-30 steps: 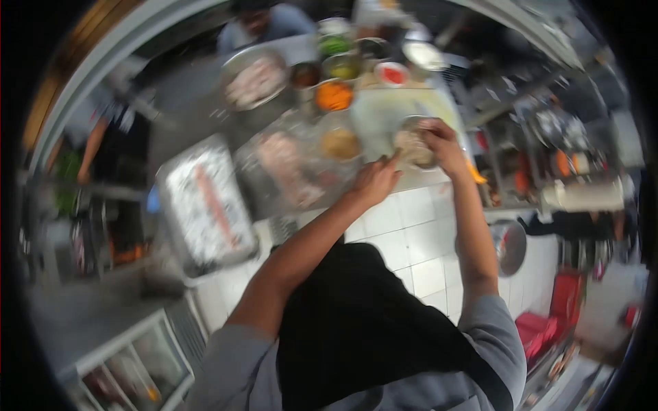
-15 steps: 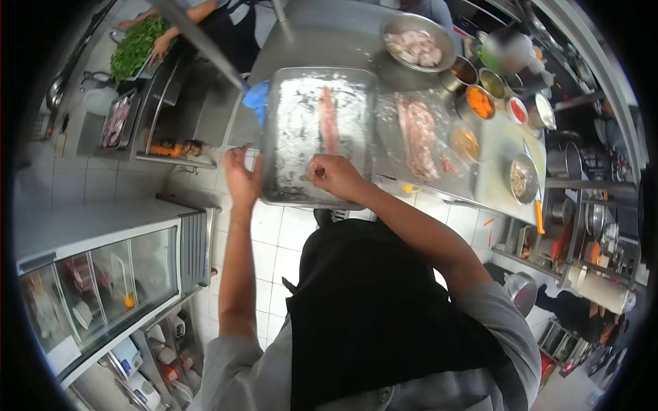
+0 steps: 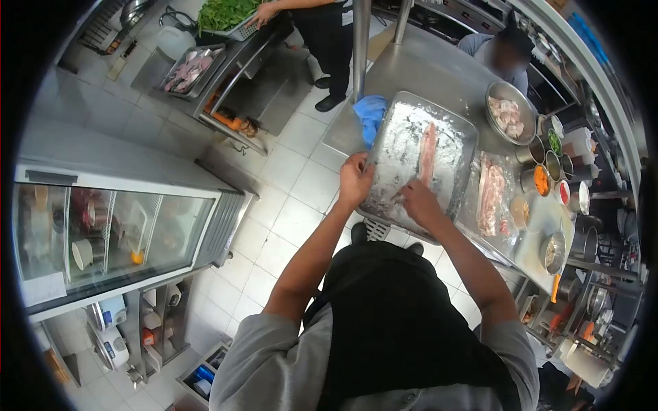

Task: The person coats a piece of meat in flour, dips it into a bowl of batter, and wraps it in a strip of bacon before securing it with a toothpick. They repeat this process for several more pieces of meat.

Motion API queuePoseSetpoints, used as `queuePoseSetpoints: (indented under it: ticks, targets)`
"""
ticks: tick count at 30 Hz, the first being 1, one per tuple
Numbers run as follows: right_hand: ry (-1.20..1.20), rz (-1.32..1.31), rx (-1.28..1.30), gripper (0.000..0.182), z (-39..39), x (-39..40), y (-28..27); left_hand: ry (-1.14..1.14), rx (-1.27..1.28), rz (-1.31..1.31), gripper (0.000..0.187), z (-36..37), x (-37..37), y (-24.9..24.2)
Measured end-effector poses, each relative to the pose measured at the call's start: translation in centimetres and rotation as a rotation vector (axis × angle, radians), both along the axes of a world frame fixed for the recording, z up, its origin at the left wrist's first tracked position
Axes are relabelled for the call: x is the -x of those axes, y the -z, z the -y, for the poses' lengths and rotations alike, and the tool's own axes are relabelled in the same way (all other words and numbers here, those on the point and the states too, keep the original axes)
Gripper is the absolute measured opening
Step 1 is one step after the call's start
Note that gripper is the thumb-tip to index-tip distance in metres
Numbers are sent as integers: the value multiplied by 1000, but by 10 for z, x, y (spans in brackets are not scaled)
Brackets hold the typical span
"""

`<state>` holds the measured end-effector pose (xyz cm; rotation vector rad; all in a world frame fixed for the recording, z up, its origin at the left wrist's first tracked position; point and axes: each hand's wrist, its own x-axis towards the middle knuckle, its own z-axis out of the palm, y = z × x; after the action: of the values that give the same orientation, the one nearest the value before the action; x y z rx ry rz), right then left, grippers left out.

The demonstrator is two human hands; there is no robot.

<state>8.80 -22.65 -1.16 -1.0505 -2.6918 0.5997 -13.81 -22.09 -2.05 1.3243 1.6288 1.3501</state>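
A metal tray [image 3: 468, 164] dusted with white powder lies on the steel table, one long strip of raw meat [image 3: 428, 154] inside it. My left hand [image 3: 356, 181] is at the tray's left rim, fingers curled against the edge. Over the lower part of the tray is my right hand [image 3: 418, 201], its fingers apart and low over the powder, just below the meat strip's near end. No held object shows in it. More raw meat [image 3: 489, 192] rests on clear plastic right of the tray. A blue cloth [image 3: 371, 115] touches the tray's upper left side.
A bowl of meat pieces [image 3: 510, 113] stands at the upper right, near another person [image 3: 504, 58]. Containers, one with orange food [image 3: 541, 179], line the right side. A cutting board [image 3: 531, 255] holds a small bowl [image 3: 552, 252]. A second person [image 3: 322, 48] handles greens [image 3: 226, 15].
The view has swung, so the table appears farther right. My left hand has gone from spread beside the tray to curled at its rim. My right hand's fingers have opened from a closed grip.
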Motion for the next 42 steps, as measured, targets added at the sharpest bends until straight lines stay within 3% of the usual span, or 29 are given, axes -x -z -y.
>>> queuePoseSetpoints:
  ticks: [3, 5, 6, 12, 16, 21, 24, 26, 27, 29, 30, 32, 34, 39, 42]
  targets:
    - [236, 0, -39, 25, -14, 8, -11, -1, -35, -39, 25, -13, 1, 0]
    - [182, 91, 229, 22, -12, 6, -7, 17, -8, -44, 24, -18, 0, -11]
    - [68, 146, 161, 24, -13, 2, -1, 21, -47, -57, 24, -21, 0, -9]
    - [238, -15, 68, 24, -2, 4, -22, 13, -64, -52, 25, -26, 2, -2]
    - [74, -2, -70, 24, -4, -4, 17, 116, -49, -208, 18, -29, 8, 9]
    - [179, 31, -66, 19, -3, -1, 4, 104, -109, -51, 26, -25, 5, 2]
    - [80, -43, -116, 19, 0, -6, 5, 89, -43, -148, 31, -23, 1, -14]
    - [195, -25, -10, 22, -4, -16, -11, -46, -369, -520, 30, -19, -6, -36]
    - [194, -21, 2, 22, -10, -27, -22, -44, -356, -518, 30, -17, -10, -43]
    - [361, -4, -100, 24, -15, -52, -39, 234, -315, -428, 26, -9, -19, -50]
    - [360, -4, -92, 24, -14, -58, -38, 234, -307, -429, 26, -6, -27, -46]
    - [263, 326, -132, 24, -20, -67, -42, 655, -114, -389, 22, -8, -50, -39]
    - [229, 375, -129, 22, -18, -67, -19, 823, -155, -577, 25, -8, -70, -34]
    - [225, 496, -111, 19, -14, -65, -16, 906, -54, -829, 29, 0, -96, -32]
    - [398, 275, -143, 22, -16, -71, -34, 889, -98, -941, 29, 0, -103, -23]
